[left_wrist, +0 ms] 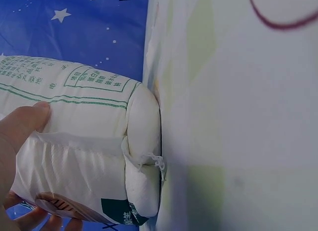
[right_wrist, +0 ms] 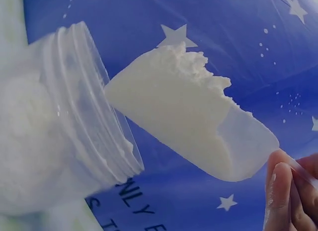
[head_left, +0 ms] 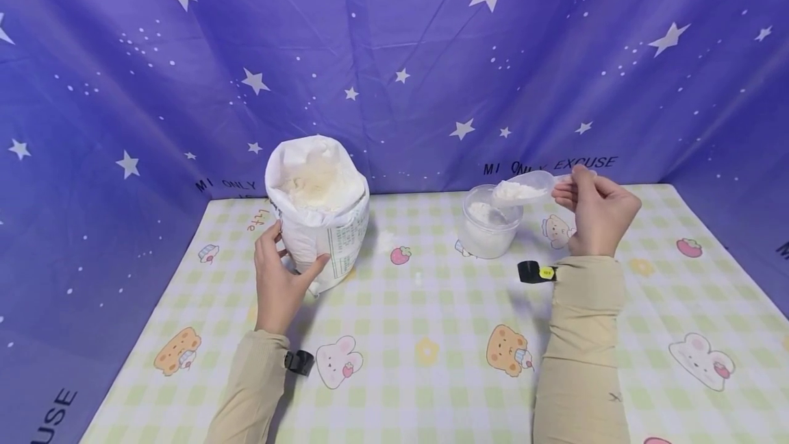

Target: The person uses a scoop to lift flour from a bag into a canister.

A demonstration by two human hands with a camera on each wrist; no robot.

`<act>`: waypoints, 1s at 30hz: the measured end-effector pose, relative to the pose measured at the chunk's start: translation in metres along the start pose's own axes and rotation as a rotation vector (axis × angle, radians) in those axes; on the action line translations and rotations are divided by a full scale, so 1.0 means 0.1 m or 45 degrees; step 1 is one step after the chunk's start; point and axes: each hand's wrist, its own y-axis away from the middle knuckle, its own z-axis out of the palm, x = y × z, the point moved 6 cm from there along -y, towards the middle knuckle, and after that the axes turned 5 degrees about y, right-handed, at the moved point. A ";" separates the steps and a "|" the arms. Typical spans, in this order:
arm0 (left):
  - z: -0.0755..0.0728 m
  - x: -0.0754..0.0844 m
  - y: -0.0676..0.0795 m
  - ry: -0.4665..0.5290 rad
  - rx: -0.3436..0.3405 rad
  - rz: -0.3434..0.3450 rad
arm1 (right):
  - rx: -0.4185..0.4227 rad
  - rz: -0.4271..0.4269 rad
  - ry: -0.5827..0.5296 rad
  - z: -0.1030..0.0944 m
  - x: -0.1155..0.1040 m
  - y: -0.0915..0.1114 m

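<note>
A white bag of flour-like powder (head_left: pixel 314 238) stands with its top open at the left. My left hand (head_left: pixel 280 283) holds its near side, thumb on the front by the green print and fingers around the other side; the left wrist view shows the bag's stitched bottom (left_wrist: pixel 144 156) on the cloth. In my right hand (head_left: pixel 598 211) is the handle of a clear plastic scoop (right_wrist: pixel 248 151), pinched between thumb and fingers. White powder (right_wrist: pixel 174 92) heaps in the scoop, whose tip is over the rim of a clear round tub (head_left: pixel 492 235) partly filled with powder.
A checked tablecloth (head_left: pixel 425 314) with cartoon prints covers the table. Spilled powder (head_left: pixel 386 241) lies between bag and tub. Behind the table hangs a purple-blue curtain (head_left: pixel 407 129) with stars, close behind the bag.
</note>
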 end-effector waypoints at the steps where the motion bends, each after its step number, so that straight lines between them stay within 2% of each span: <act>1: 0.00 0.00 0.00 0.000 -0.001 -0.002 | 0.004 -0.016 0.020 0.01 -0.02 0.01; 6: -0.01 0.01 0.00 -0.008 0.005 0.001 | 0.008 -0.136 0.219 0.10 -0.11 0.08; 10: -0.01 0.01 0.00 -0.009 0.003 0.002 | 0.014 -0.235 0.450 0.15 -0.12 0.11; 18: -0.01 0.00 0.01 -0.008 0.000 -0.010 | 0.009 -0.307 0.774 0.19 -0.16 0.12; 22: -0.01 -0.01 0.01 -0.007 0.001 -0.012 | -0.005 -0.346 0.873 0.20 -0.19 0.14; 30: 0.00 0.02 0.01 -0.003 0.013 0.031 | -0.048 -0.432 0.896 0.26 -0.25 0.19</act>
